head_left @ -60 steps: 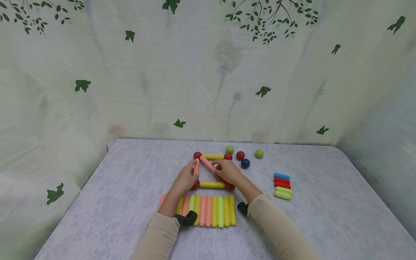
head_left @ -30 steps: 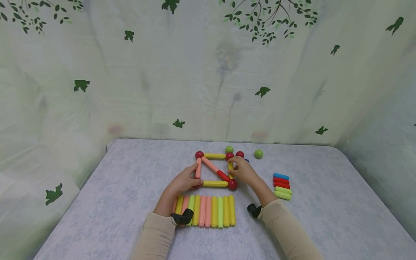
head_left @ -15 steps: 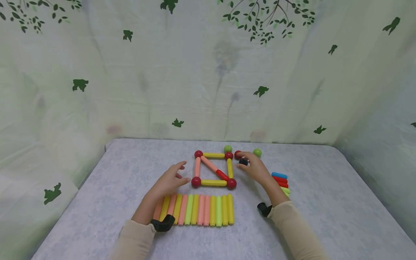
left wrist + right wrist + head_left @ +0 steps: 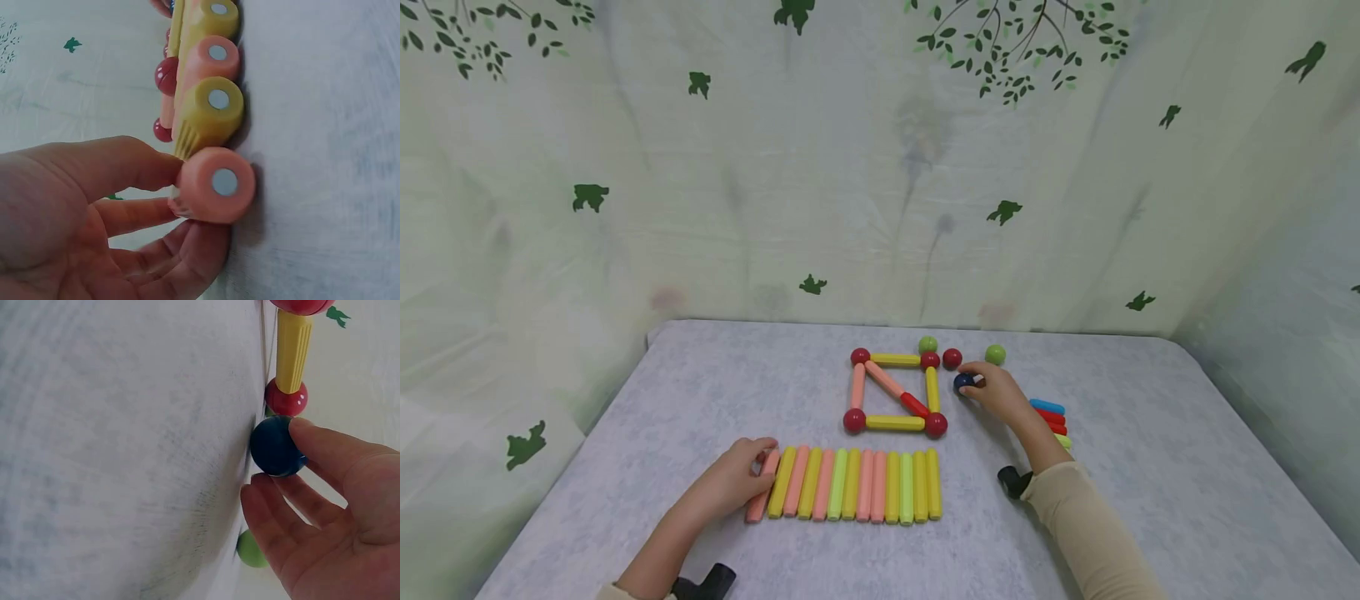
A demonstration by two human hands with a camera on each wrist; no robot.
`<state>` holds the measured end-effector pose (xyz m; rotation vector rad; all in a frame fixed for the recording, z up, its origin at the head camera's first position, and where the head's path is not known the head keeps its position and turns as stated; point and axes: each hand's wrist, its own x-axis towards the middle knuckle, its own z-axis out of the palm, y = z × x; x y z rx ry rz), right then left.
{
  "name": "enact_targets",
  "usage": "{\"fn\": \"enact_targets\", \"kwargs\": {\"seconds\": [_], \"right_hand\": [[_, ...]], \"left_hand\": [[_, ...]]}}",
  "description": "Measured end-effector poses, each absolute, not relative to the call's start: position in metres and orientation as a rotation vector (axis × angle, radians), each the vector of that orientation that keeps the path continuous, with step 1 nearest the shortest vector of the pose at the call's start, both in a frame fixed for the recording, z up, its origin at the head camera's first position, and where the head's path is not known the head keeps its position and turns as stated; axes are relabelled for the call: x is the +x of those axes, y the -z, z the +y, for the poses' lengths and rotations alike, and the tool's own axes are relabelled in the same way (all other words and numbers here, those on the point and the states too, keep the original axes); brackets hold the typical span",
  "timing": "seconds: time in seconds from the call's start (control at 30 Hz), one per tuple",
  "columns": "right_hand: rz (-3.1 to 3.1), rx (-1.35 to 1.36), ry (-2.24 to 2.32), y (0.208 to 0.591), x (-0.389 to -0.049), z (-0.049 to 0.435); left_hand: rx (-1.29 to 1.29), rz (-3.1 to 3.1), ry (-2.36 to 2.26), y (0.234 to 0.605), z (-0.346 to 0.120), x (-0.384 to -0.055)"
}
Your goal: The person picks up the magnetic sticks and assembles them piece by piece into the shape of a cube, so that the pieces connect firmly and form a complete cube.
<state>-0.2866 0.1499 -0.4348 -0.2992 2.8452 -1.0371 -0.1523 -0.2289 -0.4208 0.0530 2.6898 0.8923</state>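
Observation:
My left hand holds the leftmost pink magnetic rod of a row, thumb on one side and fingers on the other. In the left wrist view, that rod's round end shows a silver disc, right against a yellow rod. My right hand pinches a dark blue ball between thumb and fingers, low over the table. Left of it lies a four-sided frame of yellow rods and a pink rod, red balls at its corners. A pink-and-red diagonal crosses it.
Pink, yellow and light green rods lie side by side before the frame. Behind the right hand sit a loose red ball and green balls. Short blue, red and green rods are partly hidden by the right forearm.
My left hand has left the frame, come back toward me and taken hold of the end pink rod. My right hand has moved right from the frame to the blue ball.

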Motion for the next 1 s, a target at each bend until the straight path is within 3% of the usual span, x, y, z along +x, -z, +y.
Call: {"fn": "enact_targets", "kwargs": {"seconds": [0.3, 0.73, 1.0], "right_hand": [[2.841, -0.243, 1.074, 0.436, -0.286, 0.150], [2.801, -0.175, 1.177, 0.437, -0.286, 0.148], [2.792, -0.187, 1.219, 0.435, -0.285, 0.148]], "left_hand": [[-0.060, 2.785, -0.990, 0.403, -0.221, -0.156], [0.332, 2.886, -1.839, 0.397, -0.179, -0.185], [0.430, 2.762, -1.928, 0.409, -0.153, -0.206]]}}
